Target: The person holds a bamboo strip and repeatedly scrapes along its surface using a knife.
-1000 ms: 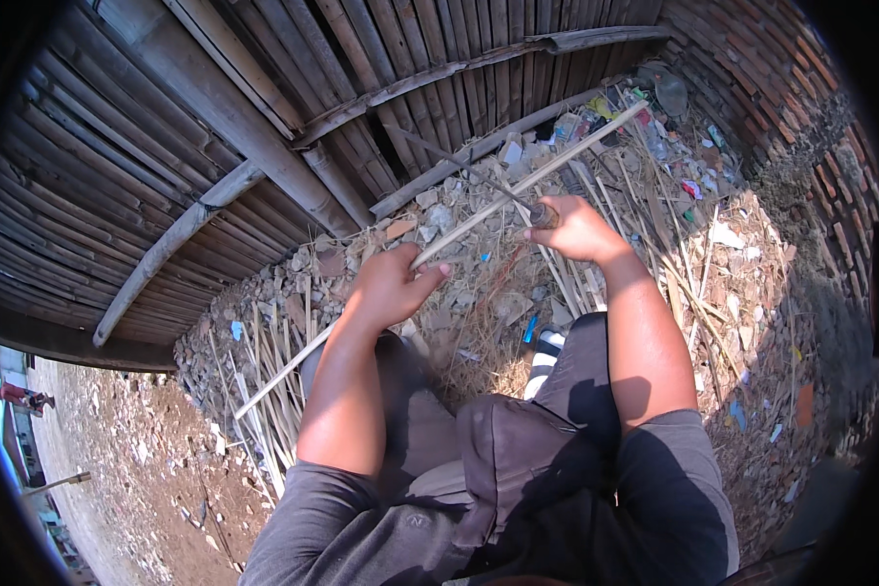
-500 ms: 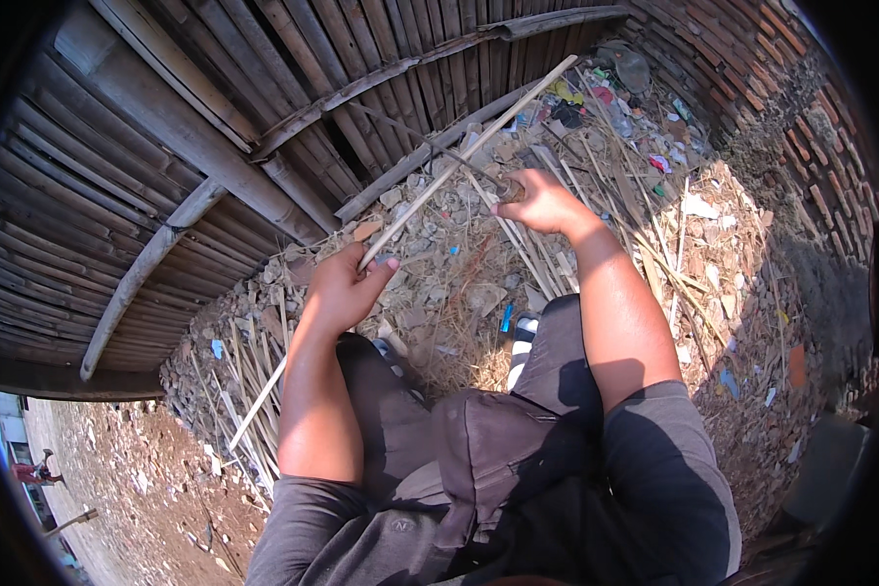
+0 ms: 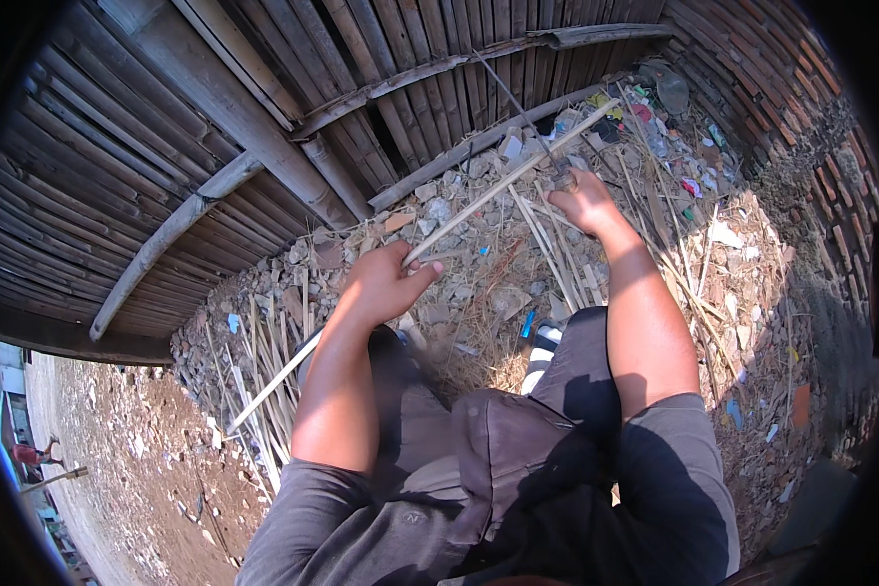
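My left hand [image 3: 386, 285] is clamped on a pale stick [image 3: 503, 188], thumb on one side and fingers curled round the other, a little left of the middle of the frame. The stick slants from the lower left, passes behind my forearm, and ends in the upper right, close to the litter [image 3: 645, 115]. My right hand [image 3: 586, 203], right of centre and higher up, is closed round the handle of a knife [image 3: 513, 98], whose long thin blade points up toward the top middle. In the picture the blade crosses the stick near its far end (whether they touch, I can't tell from here).

The stick looks like split bamboo, so I judge it light for its length, stiff but a bit springy, and dry enough not to slip. Its edges may be sharp or splintery, and it could split along the grain. Near the middle seems the best hold, where the two ends balance and my fingers are clear of the blade. The knife is best held by its handle alone.

More strips [image 3: 547, 249] lie on the rubble [image 3: 439, 210] between my hands and at the lower left. The bamboo wall [image 3: 107, 181] fills the upper left; the brick wall [image 3: 752, 68] stands upper right.
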Action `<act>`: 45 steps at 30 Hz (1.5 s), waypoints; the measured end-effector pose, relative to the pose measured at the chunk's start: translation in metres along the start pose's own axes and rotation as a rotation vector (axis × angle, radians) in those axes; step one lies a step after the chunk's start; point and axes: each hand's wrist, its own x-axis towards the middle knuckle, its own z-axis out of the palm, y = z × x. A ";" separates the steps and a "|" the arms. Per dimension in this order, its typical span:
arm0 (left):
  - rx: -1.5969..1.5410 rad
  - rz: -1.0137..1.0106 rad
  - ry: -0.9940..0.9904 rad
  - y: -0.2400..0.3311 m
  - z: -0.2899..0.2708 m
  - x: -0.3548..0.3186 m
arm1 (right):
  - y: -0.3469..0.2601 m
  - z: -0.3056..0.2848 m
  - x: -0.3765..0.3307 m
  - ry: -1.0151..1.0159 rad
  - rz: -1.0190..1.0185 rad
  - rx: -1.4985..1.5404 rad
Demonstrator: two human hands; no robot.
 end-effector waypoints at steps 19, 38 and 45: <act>-0.016 0.038 -0.018 -0.004 0.004 0.002 | -0.058 0.031 -0.049 -0.217 -0.267 -0.257; -0.040 0.032 0.151 0.020 0.004 -0.004 | -0.017 0.006 -0.021 -0.110 -0.096 0.015; 0.004 0.073 0.179 0.018 0.005 -0.009 | -0.045 0.016 -0.040 -0.125 -0.268 -0.234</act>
